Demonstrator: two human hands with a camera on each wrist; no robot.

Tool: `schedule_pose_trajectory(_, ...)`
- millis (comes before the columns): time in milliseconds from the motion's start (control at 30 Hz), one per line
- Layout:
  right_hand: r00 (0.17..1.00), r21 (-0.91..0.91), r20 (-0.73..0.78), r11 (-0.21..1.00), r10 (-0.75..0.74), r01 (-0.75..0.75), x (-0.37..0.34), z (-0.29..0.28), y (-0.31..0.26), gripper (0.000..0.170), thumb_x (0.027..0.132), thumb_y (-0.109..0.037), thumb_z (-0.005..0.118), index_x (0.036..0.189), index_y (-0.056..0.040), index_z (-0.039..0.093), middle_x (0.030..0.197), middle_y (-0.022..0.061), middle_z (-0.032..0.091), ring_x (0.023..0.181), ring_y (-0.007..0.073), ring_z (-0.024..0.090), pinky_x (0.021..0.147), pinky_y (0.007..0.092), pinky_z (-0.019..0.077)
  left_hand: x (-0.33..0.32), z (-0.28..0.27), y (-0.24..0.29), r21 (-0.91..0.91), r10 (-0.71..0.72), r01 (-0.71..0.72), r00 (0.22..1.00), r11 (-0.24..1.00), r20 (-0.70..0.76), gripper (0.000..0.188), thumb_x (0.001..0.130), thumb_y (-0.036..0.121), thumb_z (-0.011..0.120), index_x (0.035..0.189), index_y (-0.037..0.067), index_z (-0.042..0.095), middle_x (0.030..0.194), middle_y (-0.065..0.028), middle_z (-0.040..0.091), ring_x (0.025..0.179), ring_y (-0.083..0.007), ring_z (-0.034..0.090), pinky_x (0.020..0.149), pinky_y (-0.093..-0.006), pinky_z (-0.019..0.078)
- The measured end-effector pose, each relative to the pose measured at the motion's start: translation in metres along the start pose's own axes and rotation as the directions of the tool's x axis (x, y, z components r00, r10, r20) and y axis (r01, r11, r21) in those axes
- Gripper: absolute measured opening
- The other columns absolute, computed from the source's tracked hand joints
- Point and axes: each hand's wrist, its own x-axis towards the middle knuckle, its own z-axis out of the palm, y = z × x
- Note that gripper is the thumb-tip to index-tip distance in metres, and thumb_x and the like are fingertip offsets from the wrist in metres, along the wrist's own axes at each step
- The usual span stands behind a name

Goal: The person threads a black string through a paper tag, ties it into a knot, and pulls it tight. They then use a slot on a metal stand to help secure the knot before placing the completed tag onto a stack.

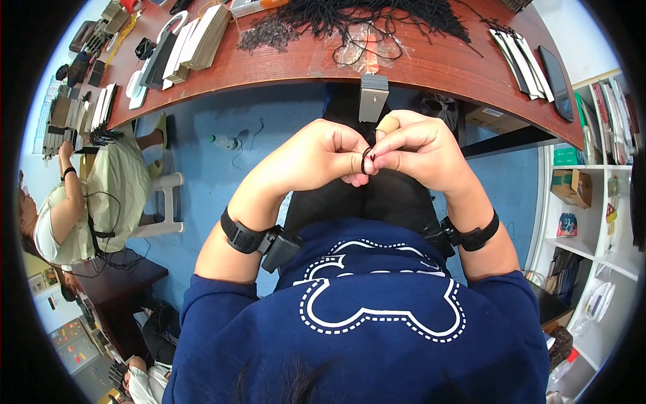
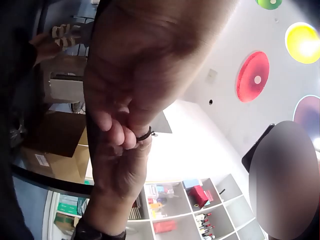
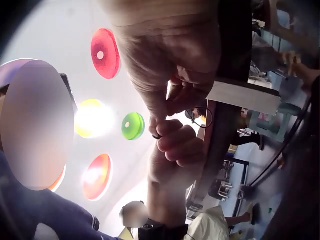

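Note:
Over the lap, both hands meet at the fingertips around a thin black cord [image 1: 365,161]. The left hand [image 1: 319,153] has its fingers curled in, and the cord loops around its thumb tip. In the left wrist view the cord loop [image 2: 145,135] shows a small knot-like end. From the other side, the right hand [image 1: 431,149] pinches the cord between thumb and index finger. A tan wrap [image 1: 387,125] covers one of its fingertips. Much of the cord is hidden by the fingers in the right wrist view.
A reddish-brown table [image 1: 282,71] lies ahead, with a heap of black cords [image 1: 390,17], clear plastic wrapping and stacked pale strips [image 1: 202,40]. A grey block [image 1: 373,97] juts from its front edge. Shelves [image 1: 585,209] stand right; another person [image 1: 87,195] sits left.

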Motion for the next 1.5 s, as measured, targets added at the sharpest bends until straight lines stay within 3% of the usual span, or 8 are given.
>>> schedule_pose_trajectory(267,0.929,0.566,-0.085,0.784,0.361,-0.254,-0.003,0.024,0.022,0.005,0.078,-0.004,0.061,0.079,-0.0003,0.058,0.079,0.0000,0.054,0.073,0.0074,0.052,0.065,0.0222,0.0428,0.002,0.003,-0.005,0.326,0.168,-0.110,0.974,0.939,-0.154,0.004,0.079,0.003,0.059,0.076,0.000,0.058,0.067,0.0002,0.058,0.064,-0.0058,0.053,0.058,-0.0199,0.0443)
schedule_pose_trajectory(367,0.955,-0.157,-0.296,0.985,0.026,-0.076,-0.003,0.023,0.026,0.005,0.074,-0.003,0.064,0.077,-0.0018,0.060,0.073,0.0014,0.052,0.068,0.0098,0.051,0.059,0.0232,0.0419,0.000,0.009,-0.002,0.508,0.231,-0.054,0.928,0.859,-0.292,0.003,0.077,0.002,0.058,0.078,0.000,0.058,0.068,0.0016,0.056,0.063,-0.0042,0.051,0.056,-0.0193,0.0422)
schedule_pose_trajectory(500,0.964,-0.360,-0.241,0.933,-0.109,0.016,-0.001,0.017,0.004,0.006,0.071,-0.003,0.065,0.075,-0.0023,0.060,0.072,0.0043,0.052,0.066,0.0132,0.051,0.059,0.0241,0.0415,0.002,0.004,-0.012,0.122,0.081,-0.051,0.963,0.991,-0.258,0.004,0.076,0.002,0.059,0.080,-0.001,0.057,0.069,0.0037,0.055,0.063,-0.0018,0.048,0.055,-0.0177,0.0401)
schedule_pose_trajectory(567,0.972,-0.463,-0.156,0.883,-0.174,0.083,0.000,0.015,0.000,0.007,0.070,-0.002,0.065,0.074,-0.0027,0.060,0.072,0.0056,0.052,0.065,0.0149,0.052,0.058,0.0250,0.0419,0.000,0.006,-0.010,0.246,0.108,-0.036,0.953,0.969,-0.284,0.005,0.077,0.002,0.058,0.080,-0.001,0.058,0.070,0.0038,0.055,0.063,-0.0017,0.049,0.055,-0.0173,0.0403)
schedule_pose_trajectory(800,0.978,-0.365,-0.148,0.927,-0.148,0.085,0.001,0.015,0.001,0.006,0.072,-0.003,0.063,0.077,-0.0020,0.059,0.072,0.0054,0.052,0.063,0.0149,0.051,0.059,0.0247,0.0425,0.000,0.008,-0.010,0.249,0.105,-0.043,0.964,0.967,-0.243,0.008,0.083,0.007,0.058,0.084,0.000,0.057,0.073,0.0013,0.057,0.065,-0.0045,0.053,0.059,-0.0177,0.0439)
schedule_pose_trajectory(867,0.929,0.106,-0.325,0.983,0.177,-0.151,-0.001,0.017,0.000,0.004,0.075,-0.003,0.060,0.078,-0.0018,0.059,0.071,0.0056,0.053,0.062,0.0149,0.051,0.058,0.0244,0.0427,0.001,0.005,-0.013,0.186,0.096,-0.046,0.958,0.981,-0.270,0.009,0.084,0.008,0.058,0.084,0.000,0.057,0.074,0.0007,0.058,0.065,-0.0052,0.054,0.060,-0.0182,0.0446)
schedule_pose_trajectory(1033,0.996,-0.602,-0.071,0.793,0.062,-0.093,-0.006,0.006,-0.016,0.014,0.076,-0.014,0.061,0.073,-0.0009,0.056,0.069,0.0115,0.052,0.062,0.0255,0.052,0.057,0.0340,0.0429,0.002,0.005,-0.013,0.137,0.120,-0.073,0.921,0.988,-0.372,0.010,0.086,0.010,0.058,0.085,0.001,0.056,0.075,-0.0009,0.059,0.066,-0.0064,0.055,0.061,-0.0192,0.0458)
schedule_pose_trajectory(1500,0.998,-0.682,-0.030,0.731,-0.061,0.024,-0.001,0.017,-0.031,0.009,0.075,-0.010,0.059,0.074,-0.0027,0.056,0.071,0.0120,0.053,0.068,0.0305,0.054,0.061,0.0390,0.0435,0.001,0.011,-0.018,0.310,0.269,-0.112,0.804,0.944,-0.529,0.008,0.082,0.008,0.062,0.081,0.001,0.058,0.073,-0.0009,0.059,0.066,-0.0043,0.052,0.058,-0.0184,0.0425)
